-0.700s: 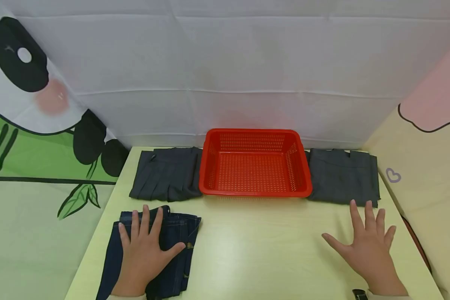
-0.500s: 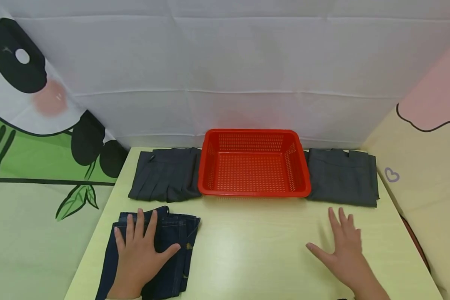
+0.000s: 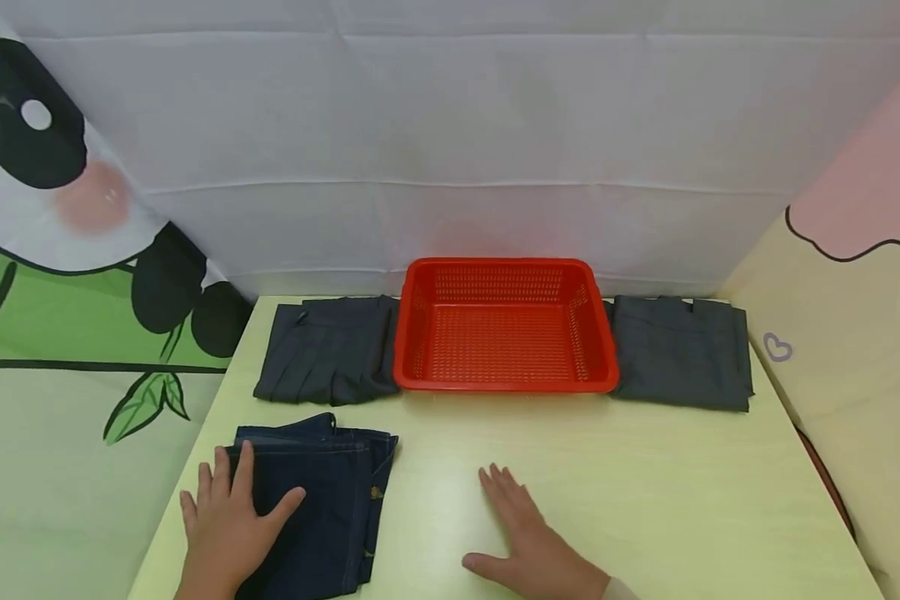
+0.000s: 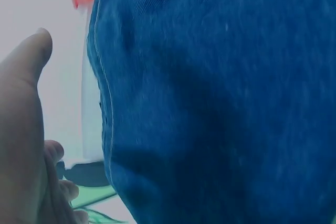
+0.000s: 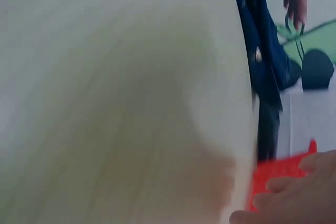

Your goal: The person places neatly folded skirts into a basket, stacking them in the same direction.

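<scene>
Folded dark blue denim [image 3: 307, 508] with pale stitching lies at the table's front left. My left hand [image 3: 225, 521] is over its left edge, fingers spread and holding nothing. In the left wrist view, the denim [image 4: 210, 98] fills most of the picture, with my left hand [image 4: 21, 124] at the side, thumb out. My right hand [image 3: 528, 537] is over the front middle of the table, right of the denim, fingers extended and thumb apart. The right wrist view has my right hand [image 5: 299, 192] at the lower corner, above the pale tabletop.
A red perforated basket [image 3: 506, 385] stands at the back middle of the pale yellow table [image 3: 667, 492]. Folded dark grey garments flank it, a pleated one [image 3: 330, 350] on the left and a flatter one [image 3: 678, 354] on the right. Printed cloth [image 3: 450, 125] hangs behind.
My right hand has moved left from near the right-hand grey garment to the front middle. My left hand has slid left and toward me, uncovering more of the denim.
</scene>
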`<state>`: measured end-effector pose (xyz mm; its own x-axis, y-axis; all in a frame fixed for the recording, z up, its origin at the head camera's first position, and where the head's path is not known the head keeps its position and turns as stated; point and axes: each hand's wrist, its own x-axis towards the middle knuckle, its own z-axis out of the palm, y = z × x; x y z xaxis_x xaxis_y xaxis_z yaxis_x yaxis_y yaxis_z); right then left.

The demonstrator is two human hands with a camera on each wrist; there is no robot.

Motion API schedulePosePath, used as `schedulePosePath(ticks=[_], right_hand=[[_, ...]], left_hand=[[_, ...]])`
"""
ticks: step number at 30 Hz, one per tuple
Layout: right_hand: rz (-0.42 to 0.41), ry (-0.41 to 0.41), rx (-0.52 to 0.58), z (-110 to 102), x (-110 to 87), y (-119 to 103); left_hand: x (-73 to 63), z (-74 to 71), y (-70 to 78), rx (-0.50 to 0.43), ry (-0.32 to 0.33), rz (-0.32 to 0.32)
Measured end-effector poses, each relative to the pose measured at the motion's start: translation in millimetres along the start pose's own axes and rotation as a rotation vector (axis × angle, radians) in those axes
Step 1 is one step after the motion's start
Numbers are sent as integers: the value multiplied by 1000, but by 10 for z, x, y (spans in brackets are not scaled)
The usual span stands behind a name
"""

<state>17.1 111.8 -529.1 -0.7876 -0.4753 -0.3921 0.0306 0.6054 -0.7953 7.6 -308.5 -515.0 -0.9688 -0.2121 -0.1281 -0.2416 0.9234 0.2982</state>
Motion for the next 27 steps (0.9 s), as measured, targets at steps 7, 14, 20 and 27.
schedulePosePath(ticks=[7,14,20,27], right_hand=[[-1,-159,298,257,384,-401],[33,-212,591,427,773,-668],[49,-239,817,549,918,-724],[124,-195,912,591,1032,-752]], left_hand=[[71,-9,-265,-33,-106,-161],[121,28,-433,-150,-95,-244],[166,87,-483,-235,-96,-315],[216,66,-526,-171,-142,-385]])
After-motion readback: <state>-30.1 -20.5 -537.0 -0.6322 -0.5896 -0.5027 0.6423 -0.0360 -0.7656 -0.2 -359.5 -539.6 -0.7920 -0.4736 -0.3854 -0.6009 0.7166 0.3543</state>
